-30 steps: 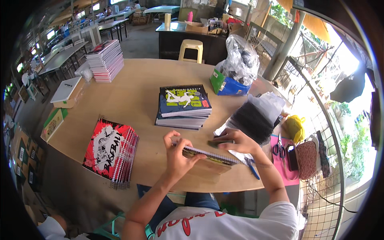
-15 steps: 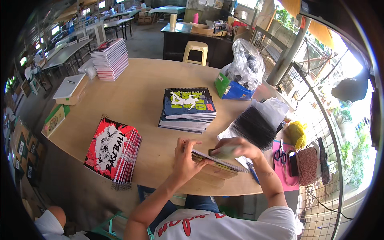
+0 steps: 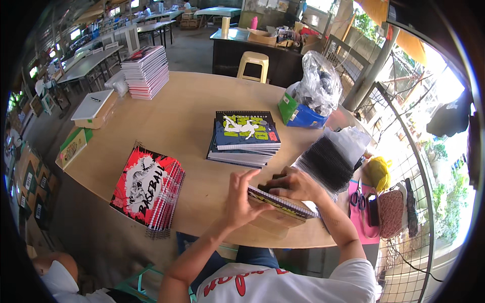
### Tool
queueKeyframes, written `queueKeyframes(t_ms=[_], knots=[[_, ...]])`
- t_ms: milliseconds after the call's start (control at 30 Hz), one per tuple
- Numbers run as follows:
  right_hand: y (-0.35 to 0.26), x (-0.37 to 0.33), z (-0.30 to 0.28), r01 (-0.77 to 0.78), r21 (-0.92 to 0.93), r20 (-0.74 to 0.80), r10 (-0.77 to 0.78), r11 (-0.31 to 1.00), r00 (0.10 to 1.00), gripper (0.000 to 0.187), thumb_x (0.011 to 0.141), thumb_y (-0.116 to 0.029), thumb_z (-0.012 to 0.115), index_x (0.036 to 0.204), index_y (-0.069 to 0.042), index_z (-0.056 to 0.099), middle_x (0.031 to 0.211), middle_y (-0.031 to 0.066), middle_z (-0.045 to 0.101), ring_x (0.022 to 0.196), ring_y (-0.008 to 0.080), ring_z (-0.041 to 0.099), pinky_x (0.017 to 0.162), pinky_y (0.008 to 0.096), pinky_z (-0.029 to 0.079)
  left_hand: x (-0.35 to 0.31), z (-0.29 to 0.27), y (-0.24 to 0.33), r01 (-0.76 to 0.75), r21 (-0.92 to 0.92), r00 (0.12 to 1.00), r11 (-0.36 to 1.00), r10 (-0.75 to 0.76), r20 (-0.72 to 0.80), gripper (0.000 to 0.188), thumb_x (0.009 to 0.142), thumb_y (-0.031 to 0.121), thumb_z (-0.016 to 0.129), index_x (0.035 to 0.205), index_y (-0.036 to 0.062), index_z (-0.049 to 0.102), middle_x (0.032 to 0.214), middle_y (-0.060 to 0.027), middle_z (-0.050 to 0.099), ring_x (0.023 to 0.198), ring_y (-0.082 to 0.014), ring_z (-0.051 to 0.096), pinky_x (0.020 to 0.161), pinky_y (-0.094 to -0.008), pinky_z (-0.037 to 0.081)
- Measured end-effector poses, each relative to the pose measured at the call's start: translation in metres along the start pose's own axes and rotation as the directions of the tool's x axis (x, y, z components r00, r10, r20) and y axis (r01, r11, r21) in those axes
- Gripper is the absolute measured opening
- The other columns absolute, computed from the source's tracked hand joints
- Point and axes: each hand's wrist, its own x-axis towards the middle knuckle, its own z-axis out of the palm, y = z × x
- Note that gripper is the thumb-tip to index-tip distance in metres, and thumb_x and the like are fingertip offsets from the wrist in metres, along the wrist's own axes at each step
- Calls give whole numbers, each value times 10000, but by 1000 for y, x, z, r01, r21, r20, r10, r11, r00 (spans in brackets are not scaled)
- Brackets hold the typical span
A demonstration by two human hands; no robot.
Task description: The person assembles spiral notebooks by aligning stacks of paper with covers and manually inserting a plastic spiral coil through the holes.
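Observation:
On the near part of the table a spiral-bound notebook point(image 3: 290, 206) stands on edge, its wire spine facing up. My left hand point(image 3: 241, 201) grips its left end, thumb on the near side and fingers beyond. In my right hand point(image 3: 299, 185) is a small dark block point(image 3: 275, 183), held against or just above the spine; its exact kind I cannot make out. Just beyond lies a stack of dark blue notebooks point(image 3: 245, 132). To the left are red-covered spiral notebooks point(image 3: 144, 187), fanned in an overlapping pile.
A tall stack of books point(image 3: 146, 73) stands at the far left near a white-topped box point(image 3: 93, 108). On the right are a blue-and-green box with a plastic bag point(image 3: 305, 113), black binding wires point(image 3: 326, 164), scissors point(image 3: 358, 197), yellow bundle point(image 3: 379, 172) and patterned pouch point(image 3: 392, 212).
My right hand has stopped its blurred sweep and bunches around the dark block towards the left end of the spine. My left hand keeps its hold. The whole view has shifted slightly.

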Motion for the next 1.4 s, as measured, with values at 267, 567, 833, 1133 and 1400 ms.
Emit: queueKeyframes(t_ms=[267, 567, 833, 1133, 1400], knots=[[-22, 7, -11, -149, -103, -152, 132, 983, 980, 532, 895, -447, 652, 1164, 6, 722, 1241, 242, 643, 1061, 327, 630, 963, 394, 472, -11, -22, -50, 305, -470, 951, 828, -240, 194, 231, 885, -97, 680, 1064, 4, 573, 1028, -38, 564, 1029, -114, 581, 905, -263, 527], [-27, 19, -10, -26, 46, -43, 28, 999, 999, 573, 904, -473, 628, 1198, 14, 703, 1198, 240, 659, 1104, 330, 622, 995, 390, 460, -13, -16, -55, 333, -518, 942, 788, -306, 140, 338, 854, -79, 729, 1133, 14, 562, 1003, -27, 573, 962, -97, 601, 880, -251, 552], [-8, 32, -3, 138, 355, -92, -112, 925, 989, 616, 906, -491, 629, 1203, 46, 679, 1125, 244, 681, 1071, 326, 633, 959, 384, 479, -13, -20, -52, 363, -558, 929, 747, -336, 155, 590, 811, -70, 775, 1292, 58, 457, 1158, -43, 473, 932, -97, 573, 856, -246, 555], [23, 37, 16, -37, -66, -89, 31, 997, 996, 489, 901, -454, 666, 1192, -67, 732, 1106, 248, 672, 1051, 367, 628, 945, 427, 493, -16, -10, -61, 332, -621, 942, 710, -284, 179, 490, 816, -38, 787, 1217, 45, 518, 1161, -41, 445, 885, -97, 547, 816, -241, 522], [42, -133, 74, -675, -17, -821, 375, 738, 431, 445, 811, -179, 766, 1206, -15, 642, 1236, 226, 593, 1183, 396, 547, 1037, 484, 420, -13, -11, -53, 400, -680, 906, 614, -375, 195, 139, 844, 24, 787, 939, 44, 688, 1024, -12, 582, 793, -45, 473, 700, -192, 405]])
